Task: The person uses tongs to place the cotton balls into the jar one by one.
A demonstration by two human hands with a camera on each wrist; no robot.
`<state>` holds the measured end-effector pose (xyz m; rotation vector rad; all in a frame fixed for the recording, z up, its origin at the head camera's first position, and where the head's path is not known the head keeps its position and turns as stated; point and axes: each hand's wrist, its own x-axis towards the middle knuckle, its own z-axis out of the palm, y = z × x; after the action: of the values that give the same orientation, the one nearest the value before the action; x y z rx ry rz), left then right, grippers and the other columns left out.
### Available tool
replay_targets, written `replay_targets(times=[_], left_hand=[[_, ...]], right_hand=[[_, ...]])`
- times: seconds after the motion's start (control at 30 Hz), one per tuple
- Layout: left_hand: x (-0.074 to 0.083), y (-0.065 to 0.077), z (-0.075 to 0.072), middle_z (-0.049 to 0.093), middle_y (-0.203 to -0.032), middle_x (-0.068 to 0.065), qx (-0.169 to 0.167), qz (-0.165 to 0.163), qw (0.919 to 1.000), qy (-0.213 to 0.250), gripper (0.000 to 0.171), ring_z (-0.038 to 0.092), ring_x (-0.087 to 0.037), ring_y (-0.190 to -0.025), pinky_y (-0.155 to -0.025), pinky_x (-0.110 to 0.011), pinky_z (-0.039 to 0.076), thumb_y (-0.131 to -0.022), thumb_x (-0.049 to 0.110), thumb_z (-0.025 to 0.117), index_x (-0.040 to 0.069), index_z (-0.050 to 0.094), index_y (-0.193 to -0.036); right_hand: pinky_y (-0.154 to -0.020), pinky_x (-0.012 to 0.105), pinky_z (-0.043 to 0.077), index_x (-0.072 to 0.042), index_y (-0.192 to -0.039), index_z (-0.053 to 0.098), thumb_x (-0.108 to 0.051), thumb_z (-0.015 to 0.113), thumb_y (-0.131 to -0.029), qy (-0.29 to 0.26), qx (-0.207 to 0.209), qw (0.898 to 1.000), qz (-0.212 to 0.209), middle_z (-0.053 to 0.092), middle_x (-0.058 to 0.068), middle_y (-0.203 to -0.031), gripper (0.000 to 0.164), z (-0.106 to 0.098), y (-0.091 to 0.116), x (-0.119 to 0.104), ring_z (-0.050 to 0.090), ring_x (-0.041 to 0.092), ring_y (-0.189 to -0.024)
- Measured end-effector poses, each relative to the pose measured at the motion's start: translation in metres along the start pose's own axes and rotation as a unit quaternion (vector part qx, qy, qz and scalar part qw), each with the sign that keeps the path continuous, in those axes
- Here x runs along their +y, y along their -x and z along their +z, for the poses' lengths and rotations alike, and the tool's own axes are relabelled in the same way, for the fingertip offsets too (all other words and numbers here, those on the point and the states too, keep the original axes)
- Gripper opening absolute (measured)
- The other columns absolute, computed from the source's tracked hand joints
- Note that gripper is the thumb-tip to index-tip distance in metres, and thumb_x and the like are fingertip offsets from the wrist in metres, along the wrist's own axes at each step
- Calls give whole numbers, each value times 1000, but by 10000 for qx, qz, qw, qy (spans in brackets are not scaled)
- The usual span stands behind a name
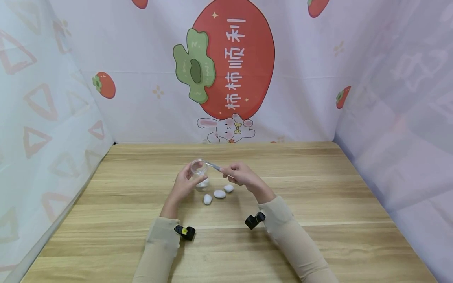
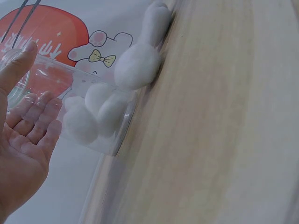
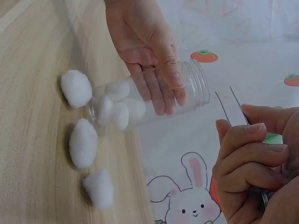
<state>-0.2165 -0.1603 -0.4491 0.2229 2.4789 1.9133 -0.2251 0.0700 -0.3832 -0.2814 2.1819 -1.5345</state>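
The clear jar (image 1: 199,172) stands about upright on the wooden table (image 1: 226,243), its mouth uncovered; at the jar's left side is the left hand (image 1: 185,184), which holds it between the thumb and the fingers; to the right of the jar, the right hand (image 1: 240,174) grips the tweezers (image 1: 214,167), whose tips point to the jar's mouth and stand apart, with nothing between them in the right wrist view; inside the jar, in its lower part, lie about four white balls (image 3: 120,115), which look like cotton, though the exact number is difficult to count because they overlap; outside it, three loose balls (image 1: 220,193) lie on the table, in a slanting row which begins just in front of the jar and goes toward its right; the work, as I judge, is at a middle point, since the balls are divided between the jar and the table; three are left outside, and the pictures of this moment alone do not tell me in which direction the balls pass.
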Motion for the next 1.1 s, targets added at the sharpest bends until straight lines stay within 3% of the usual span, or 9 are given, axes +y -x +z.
replay_targets(times=[0.23, 0.57, 0.73, 0.97, 1.1], left_hand=[[-1, -1, 1, 51, -144, -16, -6, 75, 10000, 22, 66, 40, -31, -143, -125, -48, 24, -84, 20, 74, 9, 42, -142], [-1, -1, 1, 51, -144, -16, 30, 4, 10000, -23, 68, 39, -31, -143, -125, -46, 25, -84, 21, 74, 9, 41, -143], [0, -1, 1, 51, -144, -15, 35, 6, 10000, -63, 68, 40, -31, -143, -125, -46, 25, -84, 22, 74, 9, 41, -142], [0, -1, 1, 51, -145, -14, 35, -58, 9999, -96, 70, 39, -30, -143, -125, -45, 25, -84, 23, 75, 9, 40, -144], [0, -1, 0, 49, -146, -14, 47, -105, 9999, -123, 71, 38, -31, -144, -125, -44, 26, -84, 23, 75, 9, 39, -144]], right_hand=[[-41, 17, 19, -6, -76, 60, -24, 54, -97, -51, -18, 10000, 42, 42, -5, -51, 29, -2, 2, 9, 26, 5, -44], [-45, 19, 21, 7, -95, 58, -29, 53, -98, 117, 90, 9995, 273, 40, -5, -53, 37, -12, 9, 17, 27, 7, -46], [-45, 18, 21, 9, -96, 59, -28, 53, -98, 105, 175, 9994, 294, 41, -5, -54, 38, -17, 10, 22, 28, 7, -46], [-45, 18, 21, 1, -88, 60, -28, 53, -98, 76, 202, 9991, 369, 42, -5, -54, 32, -22, 12, 27, 27, 6, -46], [-44, 18, 21, 6, -91, 60, -27, 54, -97, 111, 215, 9990, 376, 42, -5, -53, 35, -23, 12, 30, 27, 6, -45]])
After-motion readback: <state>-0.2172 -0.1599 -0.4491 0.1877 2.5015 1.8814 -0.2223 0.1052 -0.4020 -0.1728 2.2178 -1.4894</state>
